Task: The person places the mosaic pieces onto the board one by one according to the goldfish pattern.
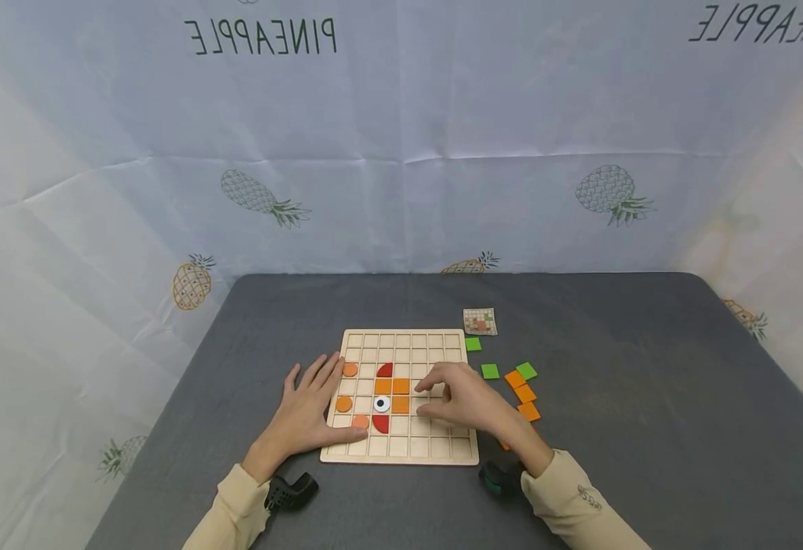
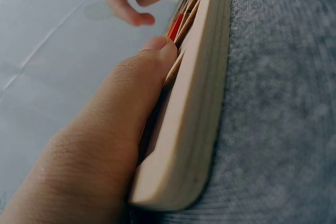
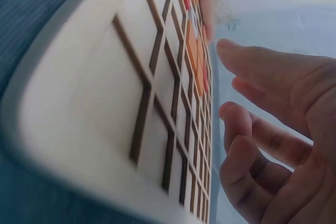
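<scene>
A wooden grid board (image 1: 442,451) lies on the table. My left hand (image 1: 305,416) rests along its left side, fingers spread, thumb over the lower left part; the left wrist view shows the thumb (image 2: 121,87) on the board by its edge. Above the right half is my right hand (image 1: 466,397), thumb and fingers bent and apart; in the right wrist view no piece shows between them. Set in the cells are orange squares (image 1: 400,405), a round white eye piece (image 1: 381,403), red quarter-round pieces (image 1: 384,370) and orange discs (image 1: 344,403).
Right of the board lie loose green squares (image 1: 490,371) and orange squares (image 1: 525,393), some partly hidden by my right forearm. A small pattern card (image 1: 480,321) lies beyond the board's far right corner. The grey table (image 1: 621,397) meets a pineapple-print cloth (image 1: 408,214) behind.
</scene>
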A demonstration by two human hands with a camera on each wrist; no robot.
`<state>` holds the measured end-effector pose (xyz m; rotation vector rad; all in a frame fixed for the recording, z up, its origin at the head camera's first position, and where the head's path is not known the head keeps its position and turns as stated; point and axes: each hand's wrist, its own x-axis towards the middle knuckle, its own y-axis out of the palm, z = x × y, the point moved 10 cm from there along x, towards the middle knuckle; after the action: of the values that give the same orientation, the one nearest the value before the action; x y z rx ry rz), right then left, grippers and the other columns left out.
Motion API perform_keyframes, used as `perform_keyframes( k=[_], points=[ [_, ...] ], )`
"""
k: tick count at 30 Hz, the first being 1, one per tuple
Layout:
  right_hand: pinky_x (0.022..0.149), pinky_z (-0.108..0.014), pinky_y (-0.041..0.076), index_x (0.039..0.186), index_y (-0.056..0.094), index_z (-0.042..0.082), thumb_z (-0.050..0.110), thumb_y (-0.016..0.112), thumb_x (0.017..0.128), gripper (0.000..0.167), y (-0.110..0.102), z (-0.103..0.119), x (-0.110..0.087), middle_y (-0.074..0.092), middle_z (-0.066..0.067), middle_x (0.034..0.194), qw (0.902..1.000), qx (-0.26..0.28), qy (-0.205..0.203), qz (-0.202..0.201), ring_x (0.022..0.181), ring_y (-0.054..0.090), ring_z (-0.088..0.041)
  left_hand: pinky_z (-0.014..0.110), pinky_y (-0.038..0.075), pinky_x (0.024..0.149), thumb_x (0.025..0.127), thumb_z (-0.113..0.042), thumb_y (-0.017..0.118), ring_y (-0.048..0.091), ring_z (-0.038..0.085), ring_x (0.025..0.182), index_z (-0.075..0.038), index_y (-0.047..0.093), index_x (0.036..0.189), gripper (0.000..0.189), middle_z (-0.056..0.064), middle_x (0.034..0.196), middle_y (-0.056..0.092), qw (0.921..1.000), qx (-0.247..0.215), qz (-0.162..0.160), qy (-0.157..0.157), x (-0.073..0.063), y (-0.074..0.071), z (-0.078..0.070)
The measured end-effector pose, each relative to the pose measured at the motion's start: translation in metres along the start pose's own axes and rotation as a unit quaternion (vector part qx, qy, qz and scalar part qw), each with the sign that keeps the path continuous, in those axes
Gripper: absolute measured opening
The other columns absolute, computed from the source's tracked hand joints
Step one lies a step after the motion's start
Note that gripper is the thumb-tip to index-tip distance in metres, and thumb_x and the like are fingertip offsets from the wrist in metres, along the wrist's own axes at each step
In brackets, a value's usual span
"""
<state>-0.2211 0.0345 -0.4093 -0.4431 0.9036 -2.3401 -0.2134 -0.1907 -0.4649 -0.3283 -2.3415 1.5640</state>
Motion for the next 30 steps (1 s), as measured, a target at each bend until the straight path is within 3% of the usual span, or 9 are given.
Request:
perform_keyframes(
  k=[6, 14, 19, 26, 30],
  points=[
    [0.06, -0.02, 0.052, 0.117, 0.081, -0.002, 0.014, 0.086, 0.093, 0.029, -0.018, -0.012, -0.021, 0.078, -0.016, 0.111, 0.9996, 0.022, 0.013, -0.008, 0.06, 0.051, 0.005, 0.081, 0.012, 0.125, 0.079, -0.098, 0.058, 0.031, 0.046, 0.164, -0.003, 0.034, 0.17, 0.133, 0.018, 0.178, 0.035, 1.0, -0.003, 0.004, 0.001, 0.0, 0.0, 0.0],
    [0.054, -0.023, 0.047, 0.119, 0.082, 0.001, 0.018, 0.087, 0.093, 0.032, -0.043, -0.031, -0.059, 0.077, -0.017, 0.115, 0.9987, -0.001, 0.049, -0.014, 0.056, 0.048, 0.003, 0.081, 0.013, 0.124, 0.078, -0.101, 0.054, 0.031, 0.046, 0.164, -0.002, 0.034, 0.17, 0.136, 0.019, 0.177, 0.035, 1.0, -0.001, 0.005, 0.003, 0.002, 0.0, 0.0],
    [0.052, -0.022, 0.048, 0.118, 0.081, 0.0, 0.019, 0.087, 0.092, 0.033, -0.053, -0.038, -0.076, 0.077, -0.019, 0.115, 0.9987, 0.002, 0.044, -0.025, 0.057, 0.05, 0.005, 0.081, 0.014, 0.125, 0.078, -0.101, 0.055, 0.031, 0.046, 0.164, -0.003, 0.033, 0.17, 0.136, 0.019, 0.177, 0.035, 1.0, 0.001, 0.007, 0.001, 0.002, 0.001, 0.0],
    [0.054, -0.02, 0.044, 0.118, 0.08, -0.004, 0.018, 0.09, 0.09, 0.037, -0.056, -0.044, -0.085, 0.067, 0.0, 0.08, 0.9991, 0.007, 0.038, -0.016, 0.057, 0.043, 0.007, 0.082, 0.012, 0.125, 0.078, -0.101, 0.054, 0.03, 0.047, 0.164, -0.002, 0.033, 0.17, 0.137, 0.019, 0.177, 0.035, 1.0, -0.008, 0.005, 0.0, 0.0, -0.001, 0.0],
    [0.055, -0.02, 0.046, 0.119, 0.08, -0.002, 0.02, 0.093, 0.087, 0.04, -0.052, -0.049, -0.088, 0.068, -0.001, 0.087, 0.9994, 0.015, 0.03, -0.002, 0.057, 0.046, 0.007, 0.082, 0.013, 0.124, 0.078, -0.102, 0.053, 0.03, 0.047, 0.164, -0.002, 0.034, 0.17, 0.137, 0.02, 0.177, 0.035, 1.0, -0.009, 0.004, 0.0, -0.001, -0.001, 0.0]
  ],
)
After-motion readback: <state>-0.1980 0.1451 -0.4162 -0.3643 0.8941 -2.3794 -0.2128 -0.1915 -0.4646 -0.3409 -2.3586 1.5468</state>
